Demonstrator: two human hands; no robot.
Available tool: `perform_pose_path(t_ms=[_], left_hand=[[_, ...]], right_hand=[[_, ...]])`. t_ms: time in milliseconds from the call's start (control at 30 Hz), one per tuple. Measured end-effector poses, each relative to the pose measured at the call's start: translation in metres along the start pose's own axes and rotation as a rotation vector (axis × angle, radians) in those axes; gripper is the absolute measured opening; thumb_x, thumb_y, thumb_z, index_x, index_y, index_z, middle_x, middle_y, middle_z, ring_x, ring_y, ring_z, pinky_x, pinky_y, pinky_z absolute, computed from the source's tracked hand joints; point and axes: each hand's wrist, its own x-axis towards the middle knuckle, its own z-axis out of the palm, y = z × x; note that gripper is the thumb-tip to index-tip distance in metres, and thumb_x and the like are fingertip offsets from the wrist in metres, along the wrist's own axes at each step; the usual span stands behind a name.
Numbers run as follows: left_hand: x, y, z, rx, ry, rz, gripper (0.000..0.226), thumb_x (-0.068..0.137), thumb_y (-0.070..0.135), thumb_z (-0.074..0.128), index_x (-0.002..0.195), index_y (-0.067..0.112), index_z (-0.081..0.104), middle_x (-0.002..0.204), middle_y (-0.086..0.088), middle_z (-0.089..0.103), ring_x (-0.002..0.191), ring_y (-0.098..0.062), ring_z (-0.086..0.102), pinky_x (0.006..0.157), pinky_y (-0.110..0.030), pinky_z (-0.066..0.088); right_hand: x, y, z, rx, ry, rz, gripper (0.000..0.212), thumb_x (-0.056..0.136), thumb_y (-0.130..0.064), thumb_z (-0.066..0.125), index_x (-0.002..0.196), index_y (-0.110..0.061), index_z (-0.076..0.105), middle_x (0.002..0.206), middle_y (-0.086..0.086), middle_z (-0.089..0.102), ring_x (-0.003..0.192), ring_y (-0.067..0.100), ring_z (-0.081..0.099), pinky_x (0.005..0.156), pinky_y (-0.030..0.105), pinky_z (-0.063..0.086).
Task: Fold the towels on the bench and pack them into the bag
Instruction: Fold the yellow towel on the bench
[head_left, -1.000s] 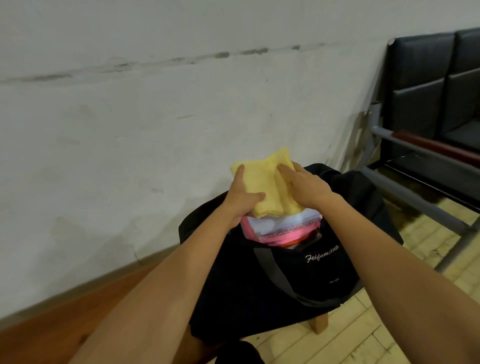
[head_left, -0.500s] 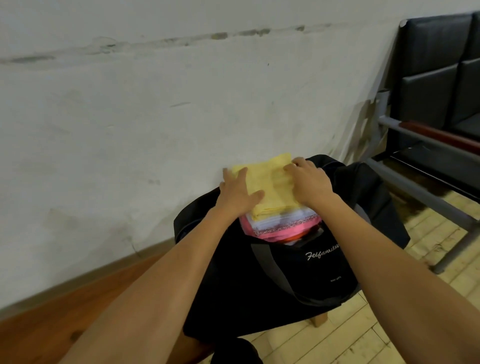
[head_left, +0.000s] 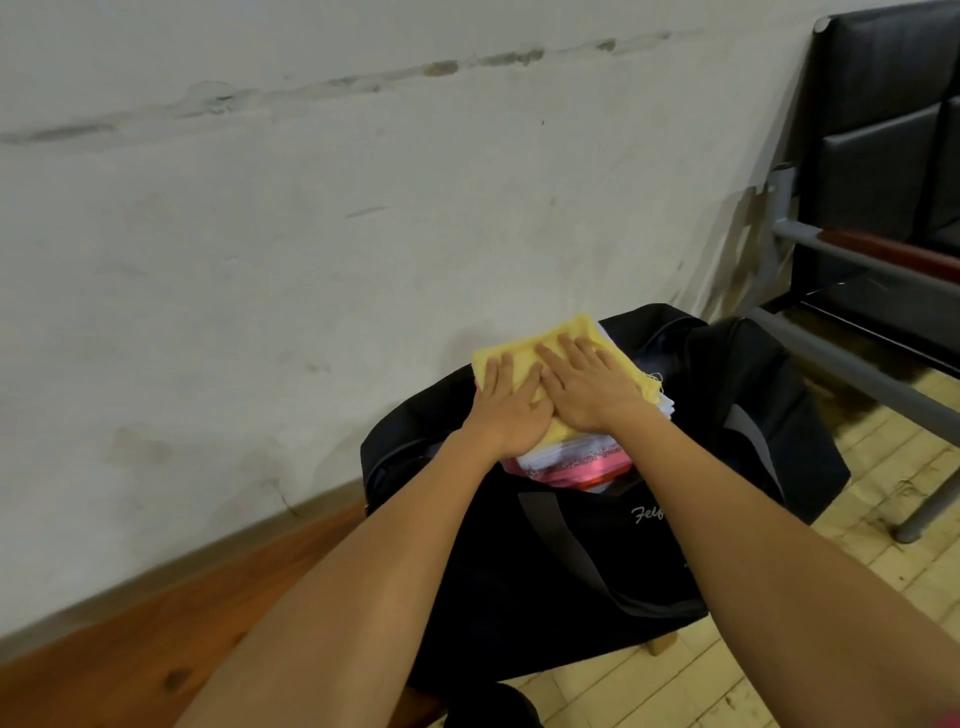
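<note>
Towel stack (head_left: 576, 457) in bag (head_left: 597, 571) on bench (head_left: 130, 660), seats (head_left: 883, 130) right.

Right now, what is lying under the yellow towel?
Under the yellow towel a stack of folded towels shows white and pink edges, sitting in the black bag. Both hands cover the top; what is deeper stays hidden.

Both forearms are bare from wrist to the lower edge of view, with no sleeve, watch, ring or glove showing on the left hand (head_left: 506, 410) or the right hand (head_left: 587, 387), and short, unpainted nails on the fingers.
</note>
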Motion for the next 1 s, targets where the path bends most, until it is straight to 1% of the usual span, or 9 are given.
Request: perform_pose_path(t_ms=[167,267,333,433,533,633,833,933,1000], left_hand=[[-0.006,-0.003,-0.006,-0.025,-0.014,0.018,0.057,0.102,0.036,0.026,0.154,0.029,0.006,0.162,-0.001,-0.014,0.147,-0.021,-0.020,0.118,-0.048,-0.007],[-0.016,-0.007,-0.011,-0.121,0.093,0.081,0.051,0.101,0.026,0.032,0.151,0.024,0.027,0.162,-0.001,0.009,0.150,-0.020,-0.003,0.119,-0.047,-0.002],[-0.027,-0.011,-0.014,-0.243,0.214,0.139,0.043,0.098,0.020,0.037,0.140,0.016,0.045,0.151,-0.004,0.035,0.143,-0.021,0.025,0.120,-0.045,0.016],[-0.050,-0.019,-0.021,-0.313,0.346,0.223,0.029,0.095,0.014,0.041,0.117,0.011,0.060,0.119,-0.003,0.057,0.112,-0.015,0.050,0.100,-0.033,0.041],[-0.081,-0.036,-0.038,-0.371,0.508,0.143,0.021,0.095,0.012,0.043,0.102,0.014,0.062,0.100,0.001,0.060,0.090,-0.011,0.054,0.077,-0.021,0.042],[-0.116,-0.063,-0.056,-0.543,0.671,0.004,0.023,0.096,0.012,0.043,0.091,0.012,0.065,0.084,0.001,0.063,0.076,-0.008,0.058,0.066,-0.017,0.043],[-0.195,-0.119,-0.076,-0.627,0.703,-0.113,0.026,0.098,0.014,0.043,0.083,0.010,0.063,0.075,0.001,0.063,0.068,-0.009,0.057,0.059,-0.015,0.045],[-0.235,-0.149,-0.087,-0.644,0.719,-0.177,0.025,0.098,0.016,0.044,0.084,0.008,0.062,0.075,-0.001,0.063,0.065,-0.010,0.058,0.053,-0.012,0.043],[-0.262,-0.168,-0.094,-0.660,0.736,-0.208,0.025,0.098,0.017,0.045,0.085,0.006,0.062,0.078,-0.004,0.064,0.065,-0.010,0.058,0.052,-0.011,0.043]], right_hand=[[-0.004,-0.004,0.001,0.015,0.052,0.003,0.054,0.106,-0.040,0.015,0.158,-0.025,0.013,0.166,0.006,0.005,0.153,0.023,0.003,0.123,0.041,0.004],[-0.010,-0.010,0.001,0.090,0.211,-0.036,0.045,0.105,-0.029,0.027,0.147,-0.018,0.040,0.155,0.008,0.036,0.143,0.024,0.030,0.116,0.039,0.025],[-0.013,-0.020,0.000,0.172,0.351,-0.050,0.036,0.101,-0.017,0.037,0.132,-0.012,0.056,0.135,0.009,0.054,0.126,0.026,0.046,0.102,0.038,0.039],[-0.015,-0.052,-0.006,0.368,0.479,-0.051,0.028,0.100,-0.017,0.040,0.108,-0.009,0.066,0.107,0.009,0.063,0.105,0.025,0.051,0.089,0.039,0.044],[-0.022,-0.103,-0.014,0.734,0.378,-0.146,0.027,0.100,-0.016,0.040,0.094,-0.011,0.066,0.093,0.003,0.066,0.089,0.017,0.059,0.080,0.030,0.047],[-0.035,-0.156,-0.017,1.021,0.216,-0.207,0.027,0.099,-0.011,0.044,0.094,-0.008,0.070,0.089,0.000,0.069,0.081,0.008,0.061,0.073,0.018,0.046],[-0.057,-0.240,-0.002,1.088,0.039,-0.307,0.028,0.100,-0.014,0.045,0.086,-0.014,0.069,0.074,-0.009,0.064,0.059,-0.005,0.054,0.061,0.013,0.039],[-0.070,-0.292,0.003,1.094,-0.008,-0.349,0.031,0.099,-0.012,0.044,0.080,-0.015,0.068,0.069,-0.009,0.062,0.055,-0.004,0.052,0.059,0.015,0.039],[-0.080,-0.324,0.006,1.134,-0.052,-0.356,0.030,0.098,-0.009,0.042,0.086,-0.008,0.070,0.067,-0.008,0.061,0.053,-0.003,0.051,0.056,0.016,0.039]])
